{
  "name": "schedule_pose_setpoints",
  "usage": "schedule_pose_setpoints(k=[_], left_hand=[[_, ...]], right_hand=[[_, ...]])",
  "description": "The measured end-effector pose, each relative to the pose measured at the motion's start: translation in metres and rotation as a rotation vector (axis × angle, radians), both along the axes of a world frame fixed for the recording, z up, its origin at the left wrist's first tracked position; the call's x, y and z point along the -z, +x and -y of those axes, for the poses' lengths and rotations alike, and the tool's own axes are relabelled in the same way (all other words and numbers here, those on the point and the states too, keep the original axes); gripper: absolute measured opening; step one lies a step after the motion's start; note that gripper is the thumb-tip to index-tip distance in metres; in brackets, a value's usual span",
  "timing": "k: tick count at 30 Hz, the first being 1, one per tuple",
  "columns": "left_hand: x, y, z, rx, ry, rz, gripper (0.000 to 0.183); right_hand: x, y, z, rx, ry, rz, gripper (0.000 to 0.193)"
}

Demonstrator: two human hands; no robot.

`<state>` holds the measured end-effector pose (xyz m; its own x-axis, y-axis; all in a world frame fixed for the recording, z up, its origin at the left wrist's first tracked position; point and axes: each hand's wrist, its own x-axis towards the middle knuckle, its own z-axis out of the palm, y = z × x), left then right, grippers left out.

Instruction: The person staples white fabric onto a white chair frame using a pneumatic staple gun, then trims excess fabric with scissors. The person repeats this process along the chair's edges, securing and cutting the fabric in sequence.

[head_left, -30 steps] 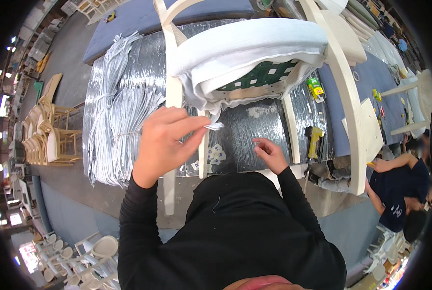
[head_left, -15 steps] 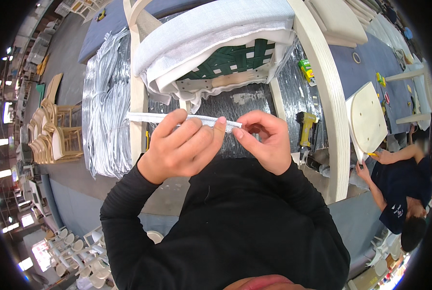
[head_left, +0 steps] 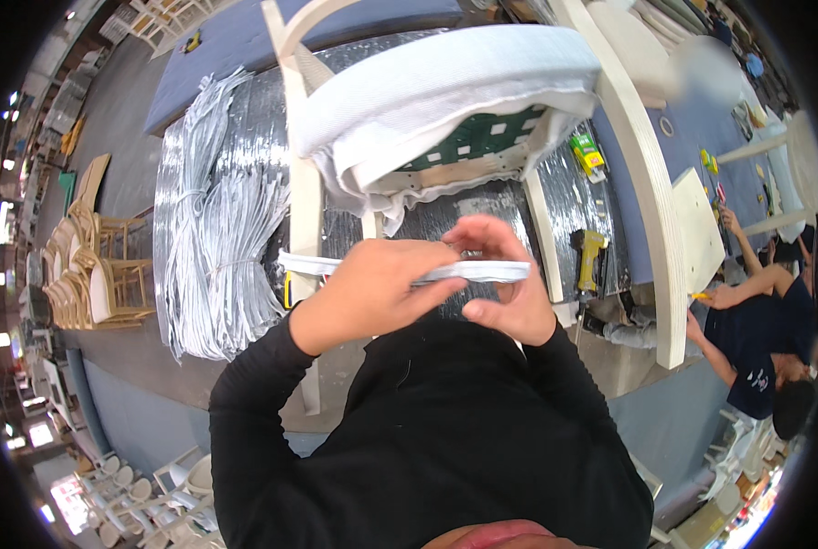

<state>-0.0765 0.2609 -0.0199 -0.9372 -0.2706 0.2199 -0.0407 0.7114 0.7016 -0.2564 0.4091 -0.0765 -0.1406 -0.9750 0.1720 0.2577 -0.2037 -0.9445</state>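
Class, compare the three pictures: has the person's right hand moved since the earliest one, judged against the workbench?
Yes. The right hand has come up off the foil-covered workbench and toward the left hand; both now grip the long white strip in front of the chest.

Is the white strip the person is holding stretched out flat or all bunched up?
Stretched out flat. The white strip runs level across from the left hand to the right hand, with both hands gripping it.

A small package (head_left: 588,153) lies in the upper right part of the frame, on the silver covered table beside the pale chair frame. It is a flat box, yellow and green with a little red. No label, sign or screen can be made out.
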Motion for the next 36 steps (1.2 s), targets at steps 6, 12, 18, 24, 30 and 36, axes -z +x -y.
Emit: schedule_pose_setpoints(k=[6, 12, 18, 24, 30, 36], left_hand=[[-0.038, -0.002, 0.001, 0.062, 0.577, -0.195, 0.026], [-0.076, 0.0, 0.015, 0.16, 0.872, -0.816, 0.042], [-0.101, 0.11, 0.072, -0.33, 0.739, -1.218, 0.03], [-0.02, 0.12, 0.096, -1.304, -0.24, -0.676, 0.085], [-0.035, 0.032, -0.001, -0.046, -0.241, 0.129, 0.045], [-0.03, -0.001, -0.014, -0.044, -0.173, 0.349, 0.024]], right_hand=[[0.027, 0.044, 0.007, -0.21, 0.147, -0.078, 0.091], [-0.012, 0.08, 0.039, -0.522, -0.01, -0.109, 0.036], [0.006, 0.048, 0.0, -0.35, 0.158, 0.169, 0.022], [0.029, 0.013, -0.024, -0.046, 0.182, -0.292, 0.024], [0.018, 0.018, -0.019, 0.11, 0.031, -0.634, 0.023], [-0.015, -0.019, -0.047, 0.308, -0.046, -0.552, 0.019]])
